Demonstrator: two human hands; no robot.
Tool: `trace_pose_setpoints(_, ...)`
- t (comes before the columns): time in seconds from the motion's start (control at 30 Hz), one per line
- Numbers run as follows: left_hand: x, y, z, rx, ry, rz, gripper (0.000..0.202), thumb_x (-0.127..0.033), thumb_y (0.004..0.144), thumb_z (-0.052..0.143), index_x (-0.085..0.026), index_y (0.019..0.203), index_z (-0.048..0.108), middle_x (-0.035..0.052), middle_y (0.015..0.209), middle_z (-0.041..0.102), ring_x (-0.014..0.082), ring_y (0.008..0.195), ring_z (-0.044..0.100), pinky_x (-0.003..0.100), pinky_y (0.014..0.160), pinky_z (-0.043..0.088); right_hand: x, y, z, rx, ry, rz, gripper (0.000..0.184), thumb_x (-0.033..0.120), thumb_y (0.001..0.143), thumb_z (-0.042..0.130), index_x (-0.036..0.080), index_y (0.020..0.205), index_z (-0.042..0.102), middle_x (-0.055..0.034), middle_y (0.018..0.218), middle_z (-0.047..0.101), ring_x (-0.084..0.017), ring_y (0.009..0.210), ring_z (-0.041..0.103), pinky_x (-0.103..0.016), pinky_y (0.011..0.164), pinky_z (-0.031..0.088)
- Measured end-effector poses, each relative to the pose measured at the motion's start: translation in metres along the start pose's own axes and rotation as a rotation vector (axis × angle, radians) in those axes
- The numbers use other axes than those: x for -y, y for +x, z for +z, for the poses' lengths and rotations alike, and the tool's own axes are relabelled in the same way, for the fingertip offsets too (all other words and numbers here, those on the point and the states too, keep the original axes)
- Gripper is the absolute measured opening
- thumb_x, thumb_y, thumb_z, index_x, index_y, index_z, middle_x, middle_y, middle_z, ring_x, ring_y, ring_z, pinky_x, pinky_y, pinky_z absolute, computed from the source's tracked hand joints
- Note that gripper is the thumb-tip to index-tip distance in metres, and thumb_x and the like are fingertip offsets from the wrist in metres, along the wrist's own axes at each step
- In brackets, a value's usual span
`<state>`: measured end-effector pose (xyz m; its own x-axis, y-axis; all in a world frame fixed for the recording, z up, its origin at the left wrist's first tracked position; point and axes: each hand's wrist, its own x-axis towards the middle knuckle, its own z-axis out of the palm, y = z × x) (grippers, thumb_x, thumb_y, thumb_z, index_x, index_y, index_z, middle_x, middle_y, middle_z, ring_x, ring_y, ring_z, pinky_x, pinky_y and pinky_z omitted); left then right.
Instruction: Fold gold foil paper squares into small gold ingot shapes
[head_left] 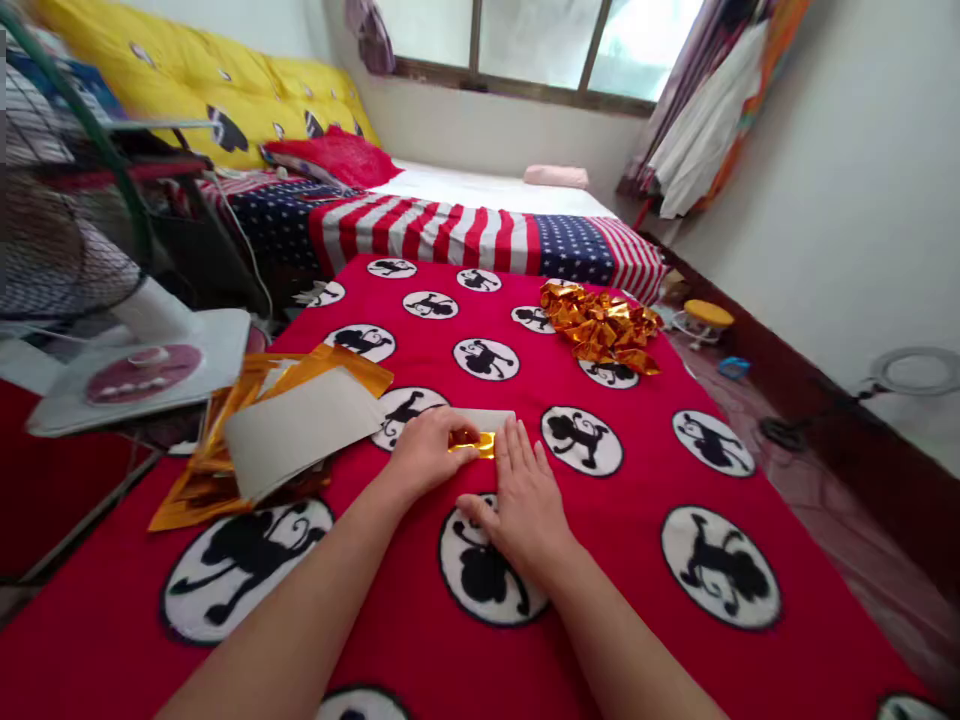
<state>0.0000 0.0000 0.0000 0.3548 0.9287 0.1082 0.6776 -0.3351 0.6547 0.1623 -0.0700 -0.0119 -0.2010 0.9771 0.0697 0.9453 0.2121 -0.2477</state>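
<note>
A small sheet of gold foil paper (pixel 486 445) with a grey-white strip along its far side lies on the red cloth between my hands. My left hand (pixel 429 452) pinches the sheet's left end between curled fingers and thumb. On the right end, my right hand (pixel 525 490) lies flat, fingers stretched forward and thumb out to the side. Left of them is a stack of grey-white sheets (pixel 300 430) on top of gold foil sheets (pixel 202 500). A heap of folded gold foil pieces (pixel 604 325) rests at the table's far right.
The table's red cloth (pixel 630 640) bears black-and-white round figures. A fan with a white base (pixel 202 350) stands at the left. Beyond the table is a bed with a striped, starred cover (pixel 465 235); a yellow stool (pixel 709 315) stands on the floor at right.
</note>
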Motion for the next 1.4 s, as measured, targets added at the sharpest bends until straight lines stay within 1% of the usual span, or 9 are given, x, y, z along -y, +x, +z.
trace_pose_setpoints(0.1,0.005,0.002,-0.004,0.05,-0.039,0.048,0.025,-0.012,0.073,0.064,-0.021,0.093,0.076,0.0034,0.089,0.069,0.0154,0.08,0.062,0.025,0.073,0.048,-0.001,-0.001,0.0,-0.022,0.023,-0.004,0.089,0.061,0.087,0.049,0.002,0.15,0.026,-0.0175,0.158,0.01,-0.029,0.148,0.01,-0.048,0.119,0.015)
trace_pose_setpoints(0.23,0.006,0.002,-0.007,0.056,-0.023,0.076,0.026,-0.01,0.073,0.065,-0.021,0.093,0.077,0.004,0.091,0.069,0.0161,0.083,0.062,0.025,0.076,0.048,-0.004,0.004,-0.006,-0.116,0.143,0.028,0.059,0.042,0.091,0.048,0.01,0.142,0.045,-0.0136,0.154,0.033,-0.026,0.143,0.03,-0.043,0.116,0.024)
trace_pose_setpoints(0.4,0.002,0.002,-0.007,0.042,-0.004,0.066,0.024,-0.012,0.074,0.066,-0.022,0.092,0.077,0.0034,0.09,0.069,0.0173,0.086,0.061,0.026,0.078,0.048,-0.003,0.023,-0.015,-0.266,0.224,0.166,0.023,0.036,0.081,0.063,0.021,0.098,0.069,-0.0084,0.122,0.062,-0.027,0.114,0.054,-0.04,0.095,0.042)
trace_pose_setpoints(0.5,0.003,0.001,-0.007,0.033,-0.006,0.075,0.023,-0.013,0.074,0.066,-0.023,0.092,0.077,0.0031,0.089,0.069,0.0173,0.086,0.061,0.026,0.078,0.048,-0.002,0.032,-0.016,-0.286,0.197,0.228,0.022,0.037,0.072,0.072,0.022,0.087,0.067,-0.0068,0.105,0.063,-0.028,0.101,0.055,-0.04,0.083,0.043)
trace_pose_setpoints(0.67,0.006,0.002,-0.006,0.036,-0.012,0.089,0.023,-0.014,0.074,0.066,-0.023,0.091,0.077,0.0034,0.088,0.068,0.0173,0.085,0.061,0.026,0.077,0.048,-0.017,0.037,-0.015,-0.235,0.308,0.223,0.019,0.029,0.067,0.074,0.022,0.083,0.069,-0.0058,0.108,0.061,-0.026,0.1,0.054,-0.04,0.086,0.042)
trace_pose_setpoints(0.97,0.007,0.002,-0.006,0.058,-0.006,0.082,0.027,-0.011,0.073,0.065,-0.024,0.094,0.077,0.0038,0.091,0.067,0.0174,0.086,0.06,0.027,0.08,0.048,-0.054,0.036,-0.026,-0.165,0.632,0.096,0.031,0.002,0.066,0.052,0.019,0.082,0.072,-0.0047,0.099,0.066,-0.018,0.096,0.061,-0.031,0.093,0.045)
trace_pose_setpoints(1.17,0.005,0.002,-0.006,0.05,0.006,0.076,0.026,-0.011,0.073,0.065,-0.024,0.092,0.077,0.0036,0.09,0.067,0.0171,0.085,0.061,0.026,0.079,0.048,-0.041,0.041,-0.034,-0.018,0.57,0.234,0.019,0.02,0.07,0.06,0.016,0.086,0.068,-0.0072,0.099,0.064,-0.023,0.096,0.061,-0.034,0.087,0.047)
trace_pose_setpoints(1.27,0.004,0.002,-0.005,0.042,-0.003,0.079,0.025,-0.012,0.074,0.064,-0.023,0.092,0.077,0.0036,0.09,0.067,0.0172,0.086,0.061,0.026,0.08,0.048,-0.02,0.042,-0.03,-0.077,0.316,0.326,0.036,0.045,0.069,0.067,0.017,0.092,0.064,-0.0097,0.101,0.06,-0.031,0.101,0.056,-0.043,0.086,0.045)
trace_pose_setpoints(1.4,0.005,0.001,-0.006,0.027,-0.016,0.089,0.024,-0.014,0.074,0.064,-0.023,0.092,0.077,0.0034,0.091,0.068,0.0177,0.088,0.061,0.027,0.083,0.048,-0.009,0.042,-0.021,-0.165,0.174,0.339,0.046,0.047,0.064,0.072,0.02,0.099,0.059,-0.0091,0.107,0.057,-0.031,0.106,0.052,-0.044,0.088,0.043)
